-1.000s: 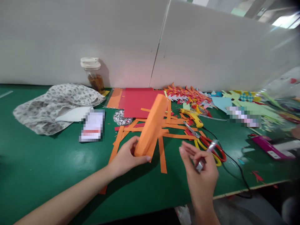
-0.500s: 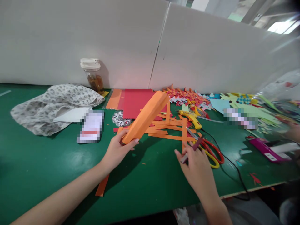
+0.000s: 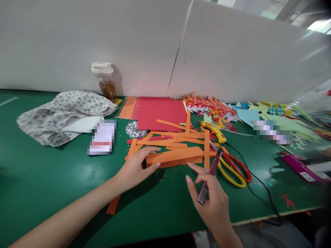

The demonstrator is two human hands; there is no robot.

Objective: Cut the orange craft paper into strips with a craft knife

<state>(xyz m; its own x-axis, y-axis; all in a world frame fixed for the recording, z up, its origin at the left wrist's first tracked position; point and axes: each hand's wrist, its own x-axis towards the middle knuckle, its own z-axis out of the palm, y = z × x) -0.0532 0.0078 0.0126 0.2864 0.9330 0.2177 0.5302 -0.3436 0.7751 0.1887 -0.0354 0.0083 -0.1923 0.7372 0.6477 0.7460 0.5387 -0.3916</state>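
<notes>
My left hand point(image 3: 136, 168) is closed on the left end of a folded orange paper point(image 3: 174, 157) that lies flat across the green table point(image 3: 64, 179). My right hand point(image 3: 210, 201) grips a slim purple utility knife point(image 3: 210, 175), its tip pointing up toward the paper's right end, index finger stretched out. Several loose orange paper strips point(image 3: 178, 136) lie crossed just behind the folded paper.
Red-and-yellow scissors point(image 3: 234, 168) and a yellow glue gun point(image 3: 214, 129) with a black cord lie to the right. Red paper sheets point(image 3: 160, 112), a patterned cloth point(image 3: 64, 112), a jar point(image 3: 104, 81), a dish of googly eyes point(image 3: 133, 129) and coloured paper cutouts point(image 3: 271, 115) sit farther back. A white partition stands behind.
My left hand has lowered the folded orange paper from a raised tilt to flat on the table. My right hand has turned the knife so that its tip points at the paper.
</notes>
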